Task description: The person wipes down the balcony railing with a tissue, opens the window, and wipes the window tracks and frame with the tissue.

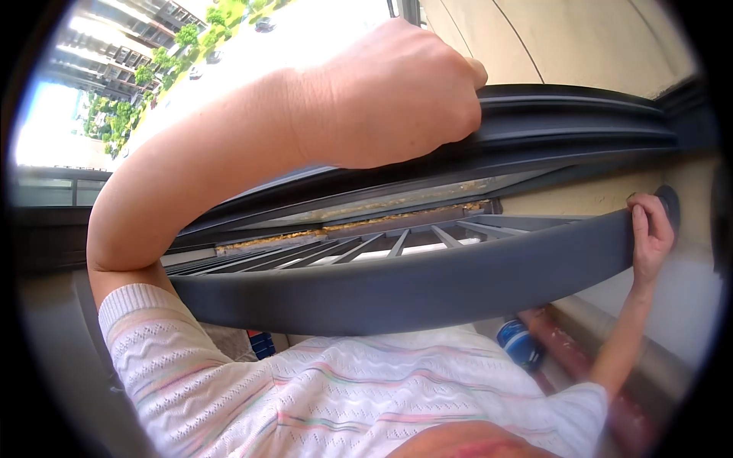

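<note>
My left arm reaches across the upper part of the view, and my left hand (412, 95) is closed in a fist beside the dark window frame (565, 114). Its back faces me, so whatever its fingers hold, if anything, is hidden. At the far right my right hand (651, 229) grips the end of a wide dark grey handrail (427, 286), near the wall. The rail runs across in front of my body. Slanting grey bars (366, 248) of the railing show beyond it.
A beige tiled outer wall (489, 38) rises at the top. Down outside, at the upper left, are trees (187, 34) and buildings. A blue container (519, 343) and a reddish-brown pipe-like thing (557, 336) are below the rail on the right.
</note>
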`<state>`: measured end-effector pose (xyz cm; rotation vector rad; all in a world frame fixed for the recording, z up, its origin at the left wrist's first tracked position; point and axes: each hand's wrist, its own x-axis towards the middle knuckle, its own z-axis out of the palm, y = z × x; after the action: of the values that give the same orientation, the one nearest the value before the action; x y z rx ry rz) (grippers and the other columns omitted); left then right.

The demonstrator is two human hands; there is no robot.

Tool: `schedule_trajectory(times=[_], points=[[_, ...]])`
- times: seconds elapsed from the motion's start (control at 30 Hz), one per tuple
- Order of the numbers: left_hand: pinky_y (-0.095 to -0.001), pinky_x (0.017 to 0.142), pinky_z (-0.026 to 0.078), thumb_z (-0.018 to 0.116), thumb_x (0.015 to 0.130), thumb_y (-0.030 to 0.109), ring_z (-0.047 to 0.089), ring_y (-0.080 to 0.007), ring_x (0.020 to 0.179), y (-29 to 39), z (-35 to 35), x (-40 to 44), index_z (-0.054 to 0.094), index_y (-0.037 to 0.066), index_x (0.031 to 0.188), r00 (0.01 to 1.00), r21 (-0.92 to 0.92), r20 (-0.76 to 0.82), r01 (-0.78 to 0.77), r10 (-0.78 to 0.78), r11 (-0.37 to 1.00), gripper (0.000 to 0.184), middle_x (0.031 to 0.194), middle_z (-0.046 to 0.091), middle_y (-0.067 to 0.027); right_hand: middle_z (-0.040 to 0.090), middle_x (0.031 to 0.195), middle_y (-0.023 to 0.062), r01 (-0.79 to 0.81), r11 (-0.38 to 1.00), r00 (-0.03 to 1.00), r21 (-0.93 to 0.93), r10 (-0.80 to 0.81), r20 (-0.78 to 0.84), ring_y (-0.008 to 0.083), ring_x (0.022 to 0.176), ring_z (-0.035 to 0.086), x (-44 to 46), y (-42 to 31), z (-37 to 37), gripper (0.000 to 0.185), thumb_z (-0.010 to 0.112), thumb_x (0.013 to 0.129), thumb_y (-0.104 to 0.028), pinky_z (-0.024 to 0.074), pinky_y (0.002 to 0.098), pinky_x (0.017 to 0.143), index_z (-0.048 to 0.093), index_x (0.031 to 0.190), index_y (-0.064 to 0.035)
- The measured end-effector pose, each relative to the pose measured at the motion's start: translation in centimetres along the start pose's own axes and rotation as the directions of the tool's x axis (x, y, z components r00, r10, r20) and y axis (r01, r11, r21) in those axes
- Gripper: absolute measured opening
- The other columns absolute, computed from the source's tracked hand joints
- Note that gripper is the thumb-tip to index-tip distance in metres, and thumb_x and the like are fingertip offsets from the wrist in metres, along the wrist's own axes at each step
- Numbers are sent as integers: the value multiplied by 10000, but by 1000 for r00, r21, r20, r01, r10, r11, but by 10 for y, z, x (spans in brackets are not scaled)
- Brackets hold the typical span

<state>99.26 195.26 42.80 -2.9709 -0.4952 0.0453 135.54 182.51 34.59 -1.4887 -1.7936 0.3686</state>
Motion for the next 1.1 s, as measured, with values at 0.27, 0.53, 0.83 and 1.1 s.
schedule_trajectory(times=[0.27, 0.53, 0.83, 1.1], points=[[-337, 588, 456, 574, 693, 87, 551, -220, 717, 1, 5, 3, 574, 18, 781, 997, -11, 19, -78, 78, 997, 111, 720, 469, -76, 548, 839, 58, 9, 1000, 1000, 5, -9, -8, 125, 780, 499, -1, 0, 1, 62, 503, 855, 8, 390, 210, 728, 560, 866, 28], [-307, 596, 467, 578, 841, 179, 565, -162, 610, -41, -39, -10, 616, 3, 736, 860, -126, 29, 508, -509, 852, 209, 668, 586, -88, 550, 846, 56, 4, 1000, 1000, -10, -4, -1, 125, 784, 498, -2, 0, -1, 63, 504, 856, 3, 388, 212, 730, 562, 866, 26], [-278, 566, 475, 590, 812, 112, 597, -191, 644, -23, -18, -8, 620, 19, 798, 884, -375, -398, 86, -244, 923, 100, 699, 588, -83, 552, 856, 54, 8, 1000, 1000, -1, -8, 4, 125, 797, 500, -1, -1, 0, 65, 507, 858, -1, 385, 210, 741, 564, 872, 26], [-297, 606, 464, 565, 865, 192, 593, -194, 707, 6, 26, -8, 627, 63, 975, 871, -456, -434, 8, -230, 890, 181, 849, 596, -64, 551, 845, 53, 27, 999, 1000, -38, -27, 7, 126, 788, 500, -1, 0, 0, 58, 506, 856, 5, 387, 211, 738, 559, 865, 27]])
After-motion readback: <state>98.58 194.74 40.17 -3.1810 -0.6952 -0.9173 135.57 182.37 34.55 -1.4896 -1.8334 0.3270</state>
